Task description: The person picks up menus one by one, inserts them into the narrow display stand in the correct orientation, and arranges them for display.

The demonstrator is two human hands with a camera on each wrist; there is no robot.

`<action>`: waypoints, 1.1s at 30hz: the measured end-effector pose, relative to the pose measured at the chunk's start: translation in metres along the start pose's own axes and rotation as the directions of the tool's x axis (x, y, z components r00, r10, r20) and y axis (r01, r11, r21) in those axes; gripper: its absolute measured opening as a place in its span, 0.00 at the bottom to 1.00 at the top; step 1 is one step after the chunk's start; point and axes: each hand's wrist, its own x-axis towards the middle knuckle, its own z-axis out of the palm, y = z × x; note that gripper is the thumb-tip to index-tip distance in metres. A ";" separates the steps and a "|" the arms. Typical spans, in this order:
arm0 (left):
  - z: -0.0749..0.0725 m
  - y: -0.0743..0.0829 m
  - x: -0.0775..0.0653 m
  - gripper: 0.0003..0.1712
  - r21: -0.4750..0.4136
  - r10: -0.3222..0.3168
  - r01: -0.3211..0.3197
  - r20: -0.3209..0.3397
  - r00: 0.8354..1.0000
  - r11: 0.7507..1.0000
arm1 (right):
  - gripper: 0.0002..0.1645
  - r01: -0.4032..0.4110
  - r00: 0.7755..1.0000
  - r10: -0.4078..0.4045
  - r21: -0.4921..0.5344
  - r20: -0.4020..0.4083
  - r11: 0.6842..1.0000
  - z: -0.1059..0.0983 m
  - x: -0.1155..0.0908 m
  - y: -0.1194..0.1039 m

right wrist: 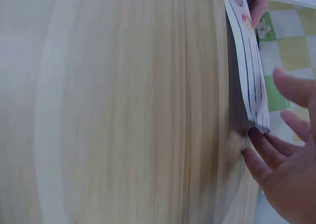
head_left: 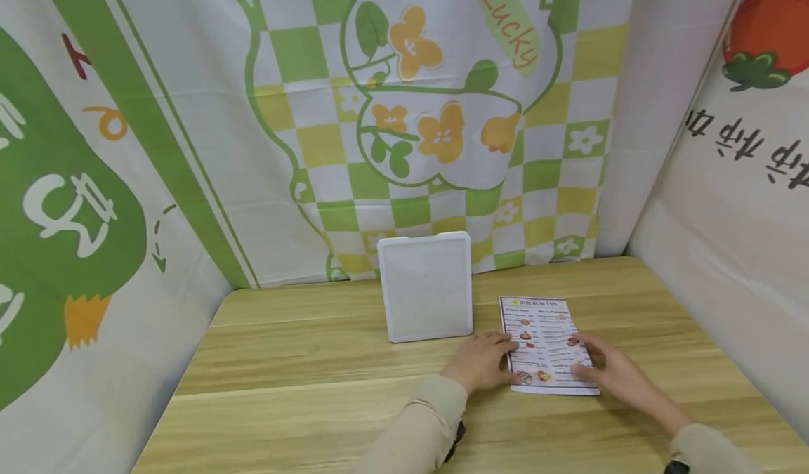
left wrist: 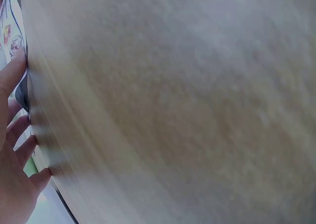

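Observation:
A printed menu point(head_left: 540, 351), headed DIM SUM INN with small food pictures, lies on the wooden table right of centre. At its left edge rests my left hand point(head_left: 482, 361), thumb by the lower corner and fingers spread. The left wrist view shows that thumb point(left wrist: 15, 68) against the paper and other fingertips near the table. Beside the right edge is my right hand point(head_left: 616, 372). In the right wrist view its fingers point(right wrist: 261, 147) touch the menu's near corner from below, while the thumb stands apart. That end of the menu looks slightly raised.
A white framed board point(head_left: 426, 288) stands upright near the table's back edge, left of the menu. Behind it hangs a green-and-yellow checked cloth point(head_left: 303, 144). Printed cloth walls point(head_left: 727, 214) enclose the wooden table point(head_left: 284, 383) on both sides.

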 end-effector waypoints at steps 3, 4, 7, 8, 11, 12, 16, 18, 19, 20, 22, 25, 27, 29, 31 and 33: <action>-0.003 0.002 -0.001 0.39 -0.014 -0.006 0.006 0.015 1.000 1.000 | 0.36 -0.104 0.993 0.107 0.075 -0.041 0.992 0.004 0.003 -0.005; -0.004 0.002 -0.001 0.39 -0.022 -0.009 0.009 0.017 1.000 1.000 | 0.35 -0.134 0.988 0.140 0.101 -0.058 0.986 0.006 0.004 -0.006; -0.005 0.002 -0.002 0.40 -0.046 -0.020 0.021 0.022 1.000 0.999 | 0.33 -0.216 0.964 0.237 0.161 -0.120 0.963 0.010 0.007 -0.010; -0.005 0.002 -0.002 0.40 -0.054 -0.024 0.025 0.021 0.999 0.998 | 0.33 -0.237 0.955 0.263 0.184 -0.137 0.954 0.012 0.008 -0.011; -0.003 0.002 -0.002 0.41 -0.076 -0.035 0.036 0.014 0.999 0.996 | 0.35 -0.301 0.922 0.353 0.278 -0.161 0.912 0.016 0.011 -0.013; -0.002 0.003 -0.002 0.41 -0.084 -0.039 0.040 0.008 0.999 0.996 | 0.35 -0.322 0.909 0.383 0.308 -0.163 0.895 0.018 0.012 -0.014; 0.001 0.004 -0.001 0.42 -0.114 -0.065 0.064 -0.005 0.998 0.991 | 0.36 -0.388 0.872 0.473 0.415 -0.123 0.823 0.020 0.013 -0.016; 0.002 0.004 0.000 0.43 -0.128 -0.079 0.076 -0.016 0.997 0.989 | 0.35 -0.400 0.866 0.491 0.458 -0.093 0.794 0.020 0.012 -0.017; 0.002 0.005 0.001 0.43 -0.135 -0.086 0.082 -0.023 0.996 0.987 | 0.35 -0.404 0.866 0.494 0.474 -0.078 0.783 0.020 0.012 -0.018; 0.002 0.005 0.001 0.43 -0.146 -0.095 0.089 -0.034 0.995 0.985 | 0.35 -0.407 0.866 0.496 0.482 -0.066 0.776 0.019 0.011 -0.018; 0.003 0.005 0.001 0.42 -0.177 -0.119 0.108 -0.053 0.991 0.978 | 0.36 -0.410 0.869 0.492 0.481 -0.052 0.775 0.019 0.010 -0.019; 0.004 0.005 0.000 0.39 -0.263 -0.173 0.144 -0.089 0.981 0.954 | 0.36 -0.420 0.868 0.494 0.450 -0.055 0.788 0.017 0.009 -0.020; 0.004 0.005 -0.001 0.36 -0.329 -0.214 0.165 -0.119 0.969 0.930 | 0.37 -0.428 0.862 0.504 0.459 -0.050 0.778 0.016 0.007 -0.021; 0.004 0.006 -0.001 0.32 -0.404 -0.257 0.178 -0.150 0.955 0.898 | 0.37 -0.437 0.852 0.521 0.488 -0.045 0.756 0.015 0.006 -0.022; 0.003 0.007 -0.002 0.30 -0.482 -0.304 0.190 -0.169 0.938 0.855 | 0.38 -0.434 0.844 0.535 0.550 -0.029 0.713 0.015 0.005 -0.024; 0.001 0.008 -0.003 0.27 -0.563 -0.349 0.202 -0.166 0.922 0.801 | 0.39 -0.424 0.840 0.542 0.605 -0.015 0.674 0.015 0.004 -0.027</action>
